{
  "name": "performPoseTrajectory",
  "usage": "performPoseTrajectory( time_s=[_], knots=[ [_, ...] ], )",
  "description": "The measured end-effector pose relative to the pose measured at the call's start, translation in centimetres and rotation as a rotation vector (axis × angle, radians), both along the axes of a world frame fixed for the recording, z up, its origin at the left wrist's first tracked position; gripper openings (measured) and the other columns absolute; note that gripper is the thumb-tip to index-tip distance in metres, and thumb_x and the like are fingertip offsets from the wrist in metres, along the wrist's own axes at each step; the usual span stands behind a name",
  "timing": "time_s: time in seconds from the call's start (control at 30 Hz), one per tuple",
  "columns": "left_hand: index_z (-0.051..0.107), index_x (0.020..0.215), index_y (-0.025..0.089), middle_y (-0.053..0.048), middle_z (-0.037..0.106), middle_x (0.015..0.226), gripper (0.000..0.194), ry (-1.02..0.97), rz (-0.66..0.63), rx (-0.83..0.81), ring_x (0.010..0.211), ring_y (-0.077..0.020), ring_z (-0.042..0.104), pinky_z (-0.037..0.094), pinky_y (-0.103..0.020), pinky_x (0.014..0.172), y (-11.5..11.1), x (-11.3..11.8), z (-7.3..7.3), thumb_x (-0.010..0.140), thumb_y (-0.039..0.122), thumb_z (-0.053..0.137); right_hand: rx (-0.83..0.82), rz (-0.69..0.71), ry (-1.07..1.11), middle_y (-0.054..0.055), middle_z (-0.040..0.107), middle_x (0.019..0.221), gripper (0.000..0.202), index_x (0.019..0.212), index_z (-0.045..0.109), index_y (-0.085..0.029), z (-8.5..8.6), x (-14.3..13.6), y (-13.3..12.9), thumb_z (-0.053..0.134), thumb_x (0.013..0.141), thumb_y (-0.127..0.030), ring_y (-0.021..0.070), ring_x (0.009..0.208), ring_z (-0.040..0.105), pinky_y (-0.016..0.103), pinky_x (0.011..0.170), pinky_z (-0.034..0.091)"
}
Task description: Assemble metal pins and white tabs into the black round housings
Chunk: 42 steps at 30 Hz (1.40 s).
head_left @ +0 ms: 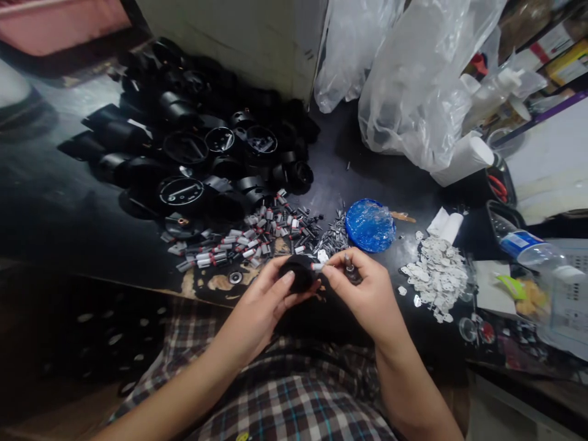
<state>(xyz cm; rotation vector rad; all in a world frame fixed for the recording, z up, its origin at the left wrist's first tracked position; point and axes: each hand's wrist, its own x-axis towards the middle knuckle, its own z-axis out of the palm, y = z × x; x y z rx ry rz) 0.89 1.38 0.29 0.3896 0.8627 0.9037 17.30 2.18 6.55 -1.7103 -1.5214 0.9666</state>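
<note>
My left hand (271, 291) is wrapped round a black round housing (298, 274), whose dark hollow side faces up. Pinched between the thumb and forefinger of my right hand (361, 282) is a small grey cylinder (317, 266), touching or nearly touching the housing's right side. A dark tool with a short metal tip (351, 269) is tucked in the same hand's other fingers. Just beyond my hands lies a heap of grey cylinders with red bands (248, 239). Beside it are small dark metal pins (337, 231) and a blue lid (370, 225) with clear film on it.
A big pile of black housings (184, 147) covers the table's back left. White flat plates (438, 275) are heaped at the right, near a plastic bottle (533, 248). Clear plastic bags (408, 79) hang at the back. The table's worn front edge (197, 285) runs before me.
</note>
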Motion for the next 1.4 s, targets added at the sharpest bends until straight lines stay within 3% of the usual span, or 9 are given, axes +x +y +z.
performPoseTrajectory(
  time_s=[0.2,0.4,0.5,0.7,0.8,0.93,1.07,1.27,1.4],
  knots=[
    [0.070,0.103,0.030,0.002,0.071,0.106,0.016,0.055,-0.010,0.088,0.100,-0.0170,0.067,0.058,-0.026,0.084,-0.2,-0.1,-0.1,0.087,0.033,0.066,0.145,0.087,-0.169,-0.002,0.068,0.081,0.007,0.091,0.070,-0.024,0.0,0.2,-0.7,0.068,0.087,-0.029,0.0151,0.079,0.060,0.033,0.080,0.040],
    [0.072,0.100,0.026,-0.002,0.074,0.098,0.021,-0.045,-0.112,-0.034,0.086,-0.0197,0.071,0.059,-0.029,0.076,-0.6,-1.1,-0.3,0.081,0.033,0.073,-0.381,0.207,0.419,-0.003,0.067,0.074,0.024,0.092,0.073,-0.023,-0.4,1.2,-1.0,0.067,0.084,-0.045,0.0109,0.063,0.055,0.025,0.063,0.042],
    [0.072,0.099,0.026,-0.003,0.075,0.094,0.019,-0.001,-0.219,0.037,0.083,-0.0192,0.071,0.057,-0.028,0.077,-1.0,-2.1,-0.6,0.082,0.035,0.071,-0.465,0.175,0.466,-0.005,0.065,0.068,0.023,0.079,0.071,-0.021,-1.0,1.1,-1.1,0.074,0.078,-0.044,0.0086,0.058,0.050,0.023,0.058,0.038],
    [0.073,0.101,0.026,-0.004,0.075,0.093,0.020,0.060,-0.318,0.091,0.086,-0.0208,0.072,0.057,-0.030,0.082,-1.1,-4.0,-1.2,0.083,0.034,0.071,-0.514,0.204,0.465,-0.002,0.072,0.073,0.021,0.075,0.070,-0.021,-1.3,0.2,-1.1,0.077,0.074,-0.041,0.0141,0.070,0.063,0.026,0.066,0.048],
    [0.072,0.102,0.026,-0.003,0.075,0.097,0.021,0.049,-0.230,0.026,0.087,-0.0197,0.072,0.058,-0.029,0.082,-1.0,-4.1,-1.5,0.083,0.033,0.072,-0.424,0.247,0.328,-0.002,0.074,0.076,0.015,0.079,0.071,-0.022,-1.4,-0.4,-0.4,0.069,0.082,-0.036,0.0150,0.074,0.066,0.028,0.071,0.048],
    [0.073,0.102,0.024,-0.003,0.076,0.100,0.020,0.038,0.022,-0.078,0.087,-0.0188,0.072,0.060,-0.029,0.082,-0.5,-3.1,-1.4,0.084,0.033,0.070,-0.028,0.209,-0.377,0.003,0.074,0.100,0.018,0.099,0.069,-0.022,-2.4,-1.2,1.8,0.052,0.095,-0.024,0.0205,0.097,0.066,0.036,0.083,0.039],
    [0.073,0.101,0.023,-0.004,0.076,0.098,0.018,0.021,0.079,-0.085,0.086,-0.0181,0.072,0.061,-0.029,0.080,-0.1,-2.4,-1.1,0.085,0.031,0.069,0.085,0.321,-0.877,0.007,0.070,0.097,0.016,0.101,0.064,-0.019,-3.7,-1.8,3.9,0.050,0.096,-0.023,0.0235,0.086,0.064,0.039,0.077,0.031],
    [0.071,0.104,0.024,-0.004,0.076,0.102,0.021,0.008,0.106,-0.073,0.090,-0.0186,0.071,0.059,-0.032,0.085,-0.3,-2.4,-1.3,0.085,0.032,0.069,0.069,0.323,-0.955,0.006,0.069,0.092,0.012,0.093,0.061,-0.018,-4.4,-2.0,3.8,0.051,0.095,-0.024,0.0234,0.084,0.063,0.039,0.076,0.028],
    [0.068,0.107,0.026,-0.003,0.075,0.109,0.021,-0.007,0.176,-0.059,0.101,-0.0195,0.070,0.055,-0.036,0.095,-0.1,-1.8,-1.0,0.088,0.033,0.066,0.090,0.282,-0.729,0.003,0.071,0.090,0.009,0.095,0.063,-0.019,-4.0,-2.0,2.2,0.056,0.093,-0.025,0.0206,0.084,0.064,0.037,0.079,0.031]
  ],
)
